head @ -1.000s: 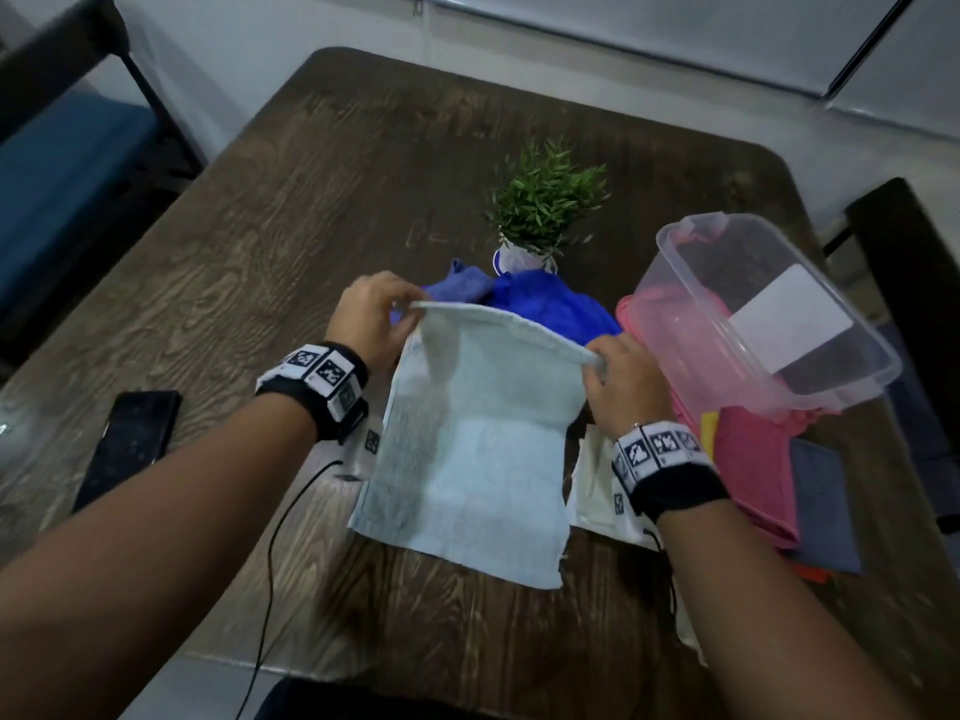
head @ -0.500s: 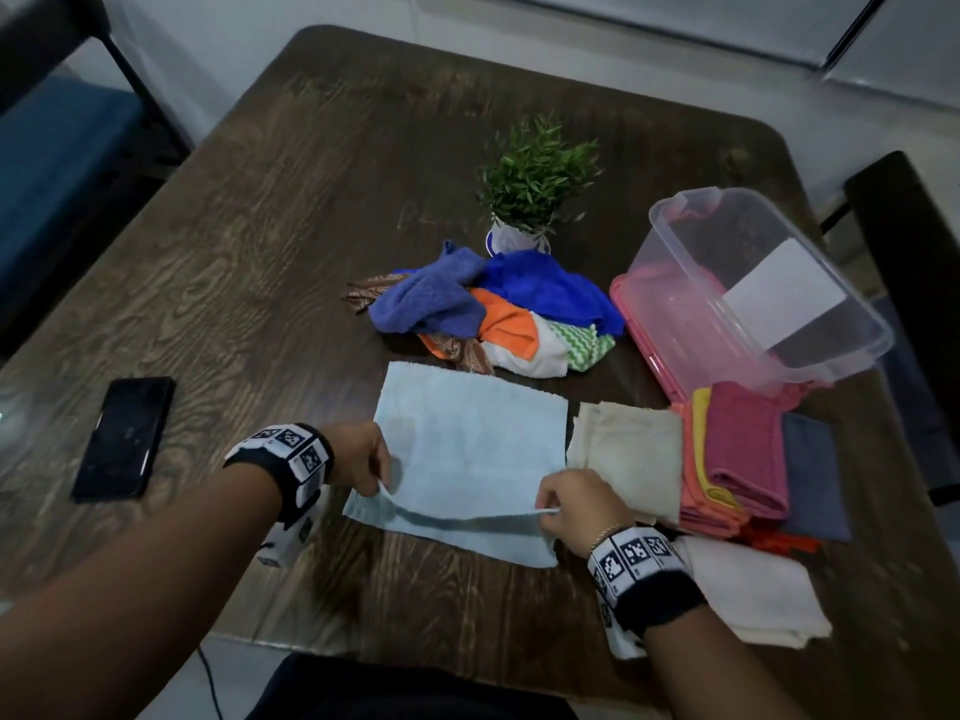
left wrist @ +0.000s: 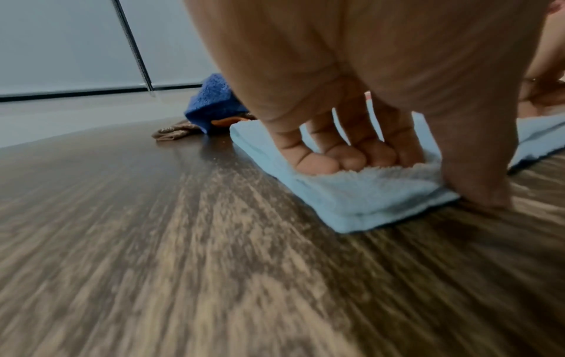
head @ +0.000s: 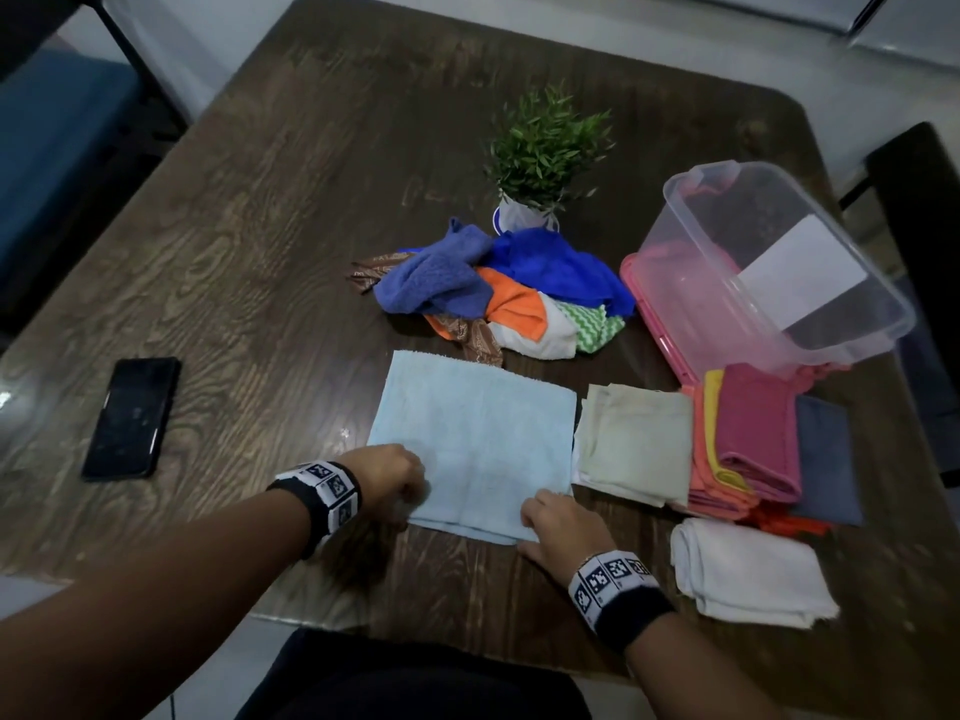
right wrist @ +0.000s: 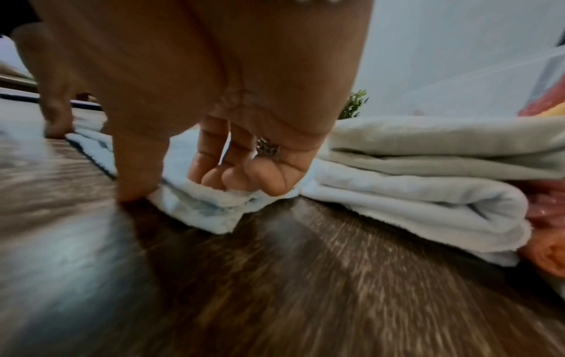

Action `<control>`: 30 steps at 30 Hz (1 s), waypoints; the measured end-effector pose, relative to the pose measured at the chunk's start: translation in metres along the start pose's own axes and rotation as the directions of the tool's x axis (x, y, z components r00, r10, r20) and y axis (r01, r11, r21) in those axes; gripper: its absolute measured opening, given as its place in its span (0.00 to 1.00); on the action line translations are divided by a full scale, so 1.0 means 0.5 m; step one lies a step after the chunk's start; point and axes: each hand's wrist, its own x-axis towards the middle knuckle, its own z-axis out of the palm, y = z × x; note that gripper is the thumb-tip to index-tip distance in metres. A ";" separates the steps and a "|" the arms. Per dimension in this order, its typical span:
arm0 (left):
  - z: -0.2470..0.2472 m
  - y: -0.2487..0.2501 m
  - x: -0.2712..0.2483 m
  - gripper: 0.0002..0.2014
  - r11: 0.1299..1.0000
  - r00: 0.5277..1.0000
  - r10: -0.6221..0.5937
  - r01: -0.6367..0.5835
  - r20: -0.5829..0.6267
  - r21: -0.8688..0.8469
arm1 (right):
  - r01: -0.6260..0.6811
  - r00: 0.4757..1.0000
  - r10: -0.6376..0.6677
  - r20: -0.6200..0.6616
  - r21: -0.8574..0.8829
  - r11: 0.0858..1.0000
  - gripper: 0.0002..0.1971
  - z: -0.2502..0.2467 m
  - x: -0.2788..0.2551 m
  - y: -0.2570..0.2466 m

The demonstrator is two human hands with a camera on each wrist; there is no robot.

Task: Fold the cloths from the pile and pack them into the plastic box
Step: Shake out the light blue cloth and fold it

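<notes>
On the surface [head: 249,262], seen from the head, the light blue cloth [head: 483,439] lies folded once, near the plastic box [head: 769,262]. In the left wrist view, its corner is pinched by the left hand [left wrist: 382,154]. In the right wrist view, the other corner is pinched by the right hand [right wrist: 232,154]. The edges should be lined up first, then pressed flat.

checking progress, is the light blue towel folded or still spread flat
Folded once: the light blue towel lies doubled, two layers showing at its near corners, which the left hand and right hand pinch.
</notes>
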 end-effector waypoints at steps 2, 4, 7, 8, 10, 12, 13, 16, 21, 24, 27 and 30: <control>-0.003 -0.002 -0.005 0.04 0.998 0.999 0.012 -0.014 0.032 0.057 | 0.041 0.999 -0.043 -0.010 -0.117 0.992 0.13 0.007 -0.002 -0.007; -0.008 0.005 -0.007 0.08 0.995 0.998 -0.001 -0.005 0.060 0.097 | 0.041 0.998 -0.049 -0.043 -0.174 0.984 0.14 0.013 0.000 -0.014; -0.012 0.014 0.001 0.19 0.995 0.993 -0.089 0.084 0.080 0.062 | 0.053 0.996 -0.066 -0.059 -0.203 0.978 0.14 0.014 0.005 -0.017; -0.013 0.014 0.004 0.19 0.991 0.987 -0.135 0.132 0.092 0.033 | 0.050 0.997 -0.060 -0.043 -0.207 0.977 0.13 0.008 0.004 -0.018; -0.020 0.016 0.008 0.17 0.983 0.976 -0.170 0.178 0.133 -0.049 | 0.053 0.999 -0.051 0.019 -0.171 0.984 0.11 -0.011 -0.001 -0.022; -0.030 0.016 0.011 0.16 0.974 0.970 -0.169 0.191 0.174 -0.120 | 0.054 0.997 -0.051 0.058 -0.060 0.997 0.11 -0.024 -0.004 -0.022; -0.034 0.012 0.011 0.16 0.967 0.966 -0.170 0.202 0.197 -0.155 | 0.029 0.997 -0.033 0.074 0.048 0.998 0.11 -0.030 -0.004 -0.019; -0.054 -0.020 0.001 0.16 0.928 0.961 -0.217 0.258 0.172 -0.270 | -0.098 0.993 0.071 0.090 0.353 0.931 0.14 -0.051 0.004 -0.001; -0.063 -0.117 -0.016 0.06 0.773 0.926 -0.376 0.307 -0.012 -0.556 | -0.209 0.975 0.217 0.036 0.462 0.862 0.17 -0.092 0.040 0.037; -0.068 -0.132 -0.008 0.06 0.719 0.834 -0.536 0.373 -0.127 -0.586 | -0.247 0.943 0.328 -0.059 0.539 0.806 0.14 -0.109 0.073 0.057; -0.072 -0.128 0.010 0.05 0.695 0.778 -0.591 0.357 -0.213 -0.624 | -0.278 0.910 0.396 -0.126 0.525 0.805 0.12 -0.121 0.100 0.065; -0.076 -0.128 0.027 0.04 0.685 0.731 -0.622 0.333 -0.281 -0.648 | -0.307 0.883 0.437 -0.170 0.495 0.813 0.12 -0.133 0.127 0.065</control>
